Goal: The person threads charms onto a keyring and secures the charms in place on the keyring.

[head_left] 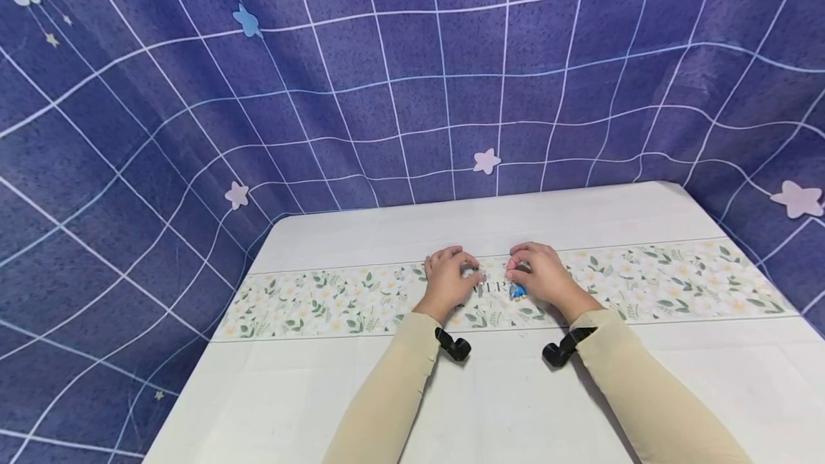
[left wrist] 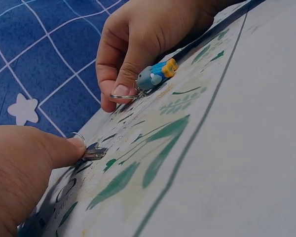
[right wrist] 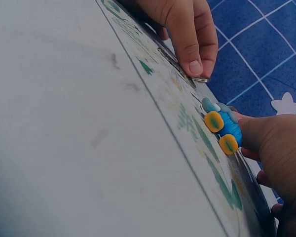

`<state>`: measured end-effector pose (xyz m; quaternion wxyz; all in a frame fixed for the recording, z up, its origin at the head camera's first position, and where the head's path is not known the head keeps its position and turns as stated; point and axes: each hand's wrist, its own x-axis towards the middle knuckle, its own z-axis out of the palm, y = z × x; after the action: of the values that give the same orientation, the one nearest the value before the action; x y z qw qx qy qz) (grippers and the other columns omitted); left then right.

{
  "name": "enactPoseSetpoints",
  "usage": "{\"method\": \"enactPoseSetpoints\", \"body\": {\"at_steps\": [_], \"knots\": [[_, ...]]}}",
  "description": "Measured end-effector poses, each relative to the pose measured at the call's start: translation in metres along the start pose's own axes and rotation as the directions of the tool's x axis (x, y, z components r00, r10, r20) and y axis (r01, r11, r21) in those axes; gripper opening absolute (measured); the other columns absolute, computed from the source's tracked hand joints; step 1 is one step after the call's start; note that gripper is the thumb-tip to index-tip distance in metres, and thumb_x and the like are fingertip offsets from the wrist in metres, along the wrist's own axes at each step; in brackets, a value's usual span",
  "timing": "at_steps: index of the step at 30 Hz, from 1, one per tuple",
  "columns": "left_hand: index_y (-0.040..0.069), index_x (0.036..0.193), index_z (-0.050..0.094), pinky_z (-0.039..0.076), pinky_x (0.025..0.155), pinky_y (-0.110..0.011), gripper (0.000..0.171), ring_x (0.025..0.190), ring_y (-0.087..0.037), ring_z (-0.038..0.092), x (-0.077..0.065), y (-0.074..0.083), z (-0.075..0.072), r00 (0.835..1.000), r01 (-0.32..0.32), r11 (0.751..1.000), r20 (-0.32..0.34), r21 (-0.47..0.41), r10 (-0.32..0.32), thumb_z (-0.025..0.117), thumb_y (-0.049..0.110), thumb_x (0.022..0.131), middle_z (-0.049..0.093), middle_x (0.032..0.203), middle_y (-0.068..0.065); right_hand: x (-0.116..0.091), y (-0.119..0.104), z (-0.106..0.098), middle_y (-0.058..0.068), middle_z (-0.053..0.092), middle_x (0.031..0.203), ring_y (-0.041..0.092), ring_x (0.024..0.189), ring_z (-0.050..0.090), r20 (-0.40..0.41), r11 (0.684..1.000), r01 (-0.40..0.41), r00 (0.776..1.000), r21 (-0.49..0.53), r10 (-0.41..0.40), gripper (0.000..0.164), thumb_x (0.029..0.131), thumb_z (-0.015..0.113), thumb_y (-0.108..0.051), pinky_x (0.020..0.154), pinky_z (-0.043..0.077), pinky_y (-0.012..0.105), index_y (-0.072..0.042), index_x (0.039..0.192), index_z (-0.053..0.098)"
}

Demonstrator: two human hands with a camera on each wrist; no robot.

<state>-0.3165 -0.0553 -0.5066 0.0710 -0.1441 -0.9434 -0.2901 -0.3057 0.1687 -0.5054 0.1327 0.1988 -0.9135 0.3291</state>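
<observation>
My left hand pinches a thin metal ring between thumb and finger, and silvery keys hang from it low over the floral strip. To its right, my right hand pinches another metal ring. Attached to that ring is a keychain figurine with a grey head, blue body and yellow feet; in the right wrist view the figurine lies just beside the thumb. A gap separates the two hands, and the rings are apart. Parts of both rings are hidden by fingers.
Under the hands, a floral strip with printed lettering runs across the white table. A blue curtain with a white grid and stars stands behind the table and along its sides. Each wrist wears a black camera mount.
</observation>
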Motion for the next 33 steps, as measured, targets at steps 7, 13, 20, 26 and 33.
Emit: {"method": "enactPoseSetpoints", "body": {"at_steps": [7,13,20,26,33], "knots": [[0.021,0.090,0.071,0.013,0.118,-0.055,0.006,0.134,-0.032,0.041,0.0004,0.0015,-0.0002,0.999,-0.016,0.999,-0.049,-0.049,0.014,0.072,0.026,0.093,0.057,0.139,-0.006,0.0004,-0.0003,-0.0011,0.017,0.065,0.120,0.043,0.119,0.054,-0.002,1.000,-0.014,1.000,0.012,0.014,0.015,0.087,0.079,-0.015,0.110,0.029,0.056,-0.016,0.079,0.067],[0.021,0.090,0.075,0.017,0.115,-0.053,0.007,0.132,-0.033,0.043,-0.0025,0.0009,-0.0007,0.996,-0.015,0.998,-0.092,-0.058,0.009,0.076,0.028,0.091,0.060,0.136,-0.006,0.0000,-0.0012,-0.0017,0.016,0.065,0.121,0.042,0.120,0.055,-0.003,0.996,-0.053,0.999,0.067,0.053,0.015,0.087,0.080,-0.014,0.108,0.032,0.056,-0.016,0.078,0.068],[0.020,0.088,0.077,0.020,0.114,-0.053,0.011,0.130,-0.032,0.045,-0.0053,-0.0005,-0.0018,0.989,-0.028,0.998,-0.143,-0.050,0.021,0.079,0.030,0.088,0.061,0.136,-0.005,0.0003,-0.0017,-0.0001,0.018,0.066,0.120,0.041,0.118,0.057,0.002,0.981,-0.083,0.996,0.177,0.084,0.014,0.087,0.079,-0.010,0.105,0.039,0.055,-0.012,0.079,0.068],[0.020,0.088,0.079,0.021,0.114,-0.051,0.013,0.130,-0.030,0.044,-0.0038,-0.0013,-0.0021,0.983,-0.060,0.996,-0.175,-0.062,0.048,0.080,0.033,0.087,0.060,0.137,-0.003,0.0010,-0.0004,0.0007,0.021,0.065,0.121,0.041,0.120,0.057,0.016,0.956,-0.101,0.995,0.276,0.100,0.015,0.088,0.078,-0.006,0.108,0.038,0.054,-0.008,0.079,0.067],[0.022,0.088,0.079,0.022,0.114,-0.050,0.014,0.133,-0.028,0.042,-0.0025,0.0011,-0.0047,0.979,-0.087,0.994,-0.192,-0.071,0.072,0.079,0.036,0.087,0.057,0.139,0.002,0.0010,-0.0021,-0.0013,0.025,0.064,0.123,0.044,0.121,0.056,0.007,0.924,-0.112,0.993,0.364,0.118,0.013,0.088,0.077,-0.005,0.110,0.036,0.055,-0.003,0.081,0.067]]}}
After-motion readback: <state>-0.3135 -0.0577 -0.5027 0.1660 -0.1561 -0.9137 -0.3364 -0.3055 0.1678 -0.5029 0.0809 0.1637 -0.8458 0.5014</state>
